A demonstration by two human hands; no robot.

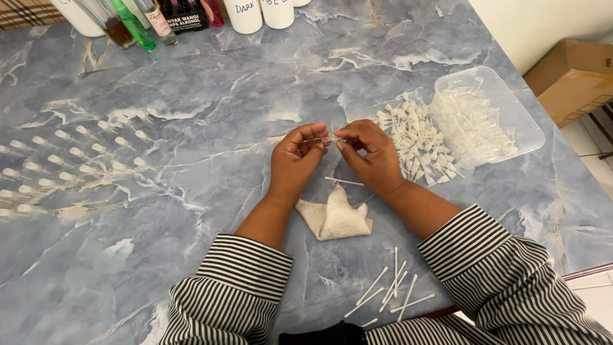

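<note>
A thin clear tube (pixel 317 139) is pinched between both hands, left hand (pixel 295 160) and right hand (pixel 373 156) closed on it above a folded cloth (pixel 335 217); assembly seems underway. A steady, aligned push is judged necessary next; white sprayer parts (pixel 415 140) lie near on the tabletop (pixel 191 115).

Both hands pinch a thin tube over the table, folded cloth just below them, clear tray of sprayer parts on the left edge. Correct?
Not quite. In the head view the clear tray sits at the table's right side, not the left. The rest holds: left hand and right hand pinch a thin tube, with the folded cloth just below.
</note>
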